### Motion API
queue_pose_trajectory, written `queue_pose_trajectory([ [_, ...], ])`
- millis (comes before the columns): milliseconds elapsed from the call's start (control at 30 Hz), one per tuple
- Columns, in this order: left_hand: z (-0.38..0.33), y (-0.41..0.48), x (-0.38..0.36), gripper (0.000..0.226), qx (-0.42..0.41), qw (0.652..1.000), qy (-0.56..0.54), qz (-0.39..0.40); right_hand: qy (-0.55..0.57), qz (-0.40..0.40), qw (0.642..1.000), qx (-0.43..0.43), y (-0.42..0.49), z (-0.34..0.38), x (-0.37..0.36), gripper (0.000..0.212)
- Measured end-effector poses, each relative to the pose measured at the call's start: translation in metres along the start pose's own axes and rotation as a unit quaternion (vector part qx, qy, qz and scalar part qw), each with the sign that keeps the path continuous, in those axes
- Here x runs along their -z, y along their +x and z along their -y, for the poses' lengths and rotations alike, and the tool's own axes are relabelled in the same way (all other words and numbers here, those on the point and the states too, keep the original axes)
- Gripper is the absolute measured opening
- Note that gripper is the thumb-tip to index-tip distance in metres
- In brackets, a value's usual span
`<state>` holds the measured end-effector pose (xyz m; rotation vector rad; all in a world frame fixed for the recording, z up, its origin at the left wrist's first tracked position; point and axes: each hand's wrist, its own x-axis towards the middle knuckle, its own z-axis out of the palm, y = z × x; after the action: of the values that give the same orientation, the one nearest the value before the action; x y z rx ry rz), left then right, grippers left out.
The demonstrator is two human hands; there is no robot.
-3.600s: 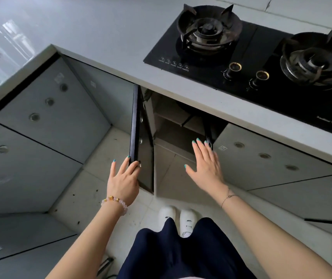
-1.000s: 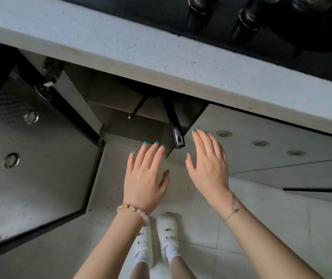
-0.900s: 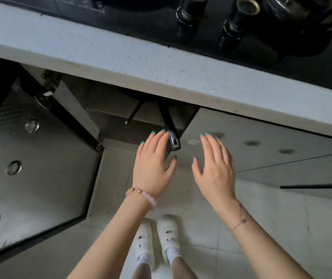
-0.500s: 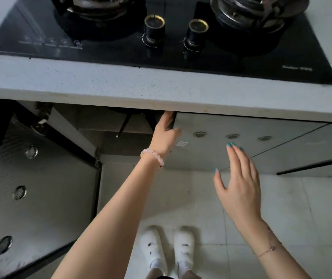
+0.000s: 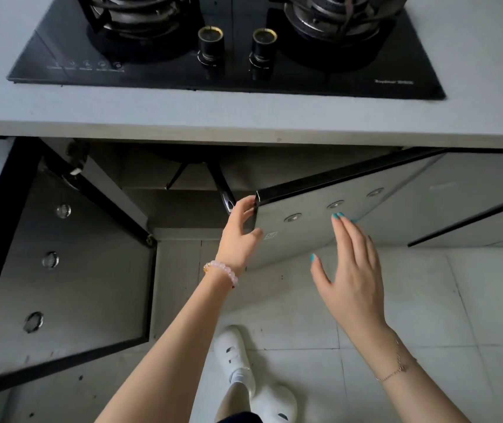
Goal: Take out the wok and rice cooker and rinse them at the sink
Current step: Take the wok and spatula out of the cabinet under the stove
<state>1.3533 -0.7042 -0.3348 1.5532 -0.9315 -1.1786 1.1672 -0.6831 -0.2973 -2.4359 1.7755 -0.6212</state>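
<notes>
Under the counter, the black wok sits in the open cabinet, mostly hidden by the counter edge; its long dark handle sticks out toward me. My left hand grips the free edge of the right cabinet door, fingers curled behind it and thumb on the front, just right of the handle's tip. That door stands partly swung out. My right hand hovers open in front of the door's face, fingers straight. No rice cooker shows.
The left cabinet door stands wide open to my left. A black gas hob with two burners and two knobs lies on the grey counter above. My white shoes stand on the tiled floor below.
My left hand reached up past the wok handle and took hold of the right door's edge; that door has swung outward. My right hand drew back to the right and stays open.
</notes>
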Motion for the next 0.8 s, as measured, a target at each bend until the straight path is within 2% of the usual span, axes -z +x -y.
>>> queue_pose_trajectory([
  [167, 0.009, -0.063, -0.023, 0.063, 0.004, 1.0, 0.008, 0.017, 0.011, 0.036, 0.997, 0.064, -0.02, 0.002, 0.025, 0.063],
  [333, 0.007, -0.1, -0.043, 0.061, 0.024, 0.999, 0.019, 0.027, -0.01, 0.16, 0.979, 0.129, -0.019, 0.004, 0.029, 0.067],
  [433, 0.002, -0.122, -0.052, 0.062, 0.039, 0.996, 0.036, 0.067, -0.044, 0.198, 0.968, 0.144, -0.021, -0.004, 0.033, 0.059],
  [533, -0.002, -0.141, -0.05, 0.068, 0.03, 0.983, 0.119, 0.133, -0.055, 0.195, 0.968, 0.15, -0.035, -0.019, 0.044, 0.05],
  [600, -0.005, -0.15, -0.042, 0.068, -0.02, 0.949, 0.272, 0.161, -0.063, 0.196, 0.966, 0.154, -0.046, -0.028, 0.054, 0.048],
  [667, -0.009, -0.158, -0.033, 0.069, -0.079, 0.877, 0.454, 0.14, -0.059, 0.188, 0.968, 0.154, -0.058, -0.034, 0.063, 0.046],
  [733, -0.02, -0.164, -0.025, 0.07, -0.114, 0.832, 0.535, 0.089, -0.059, 0.183, 0.971, 0.144, -0.071, -0.042, 0.073, 0.046],
  [800, -0.03, -0.168, -0.02, 0.071, -0.16, 0.811, 0.561, 0.044, -0.07, 0.181, 0.972, 0.133, -0.084, -0.05, 0.082, 0.048],
])
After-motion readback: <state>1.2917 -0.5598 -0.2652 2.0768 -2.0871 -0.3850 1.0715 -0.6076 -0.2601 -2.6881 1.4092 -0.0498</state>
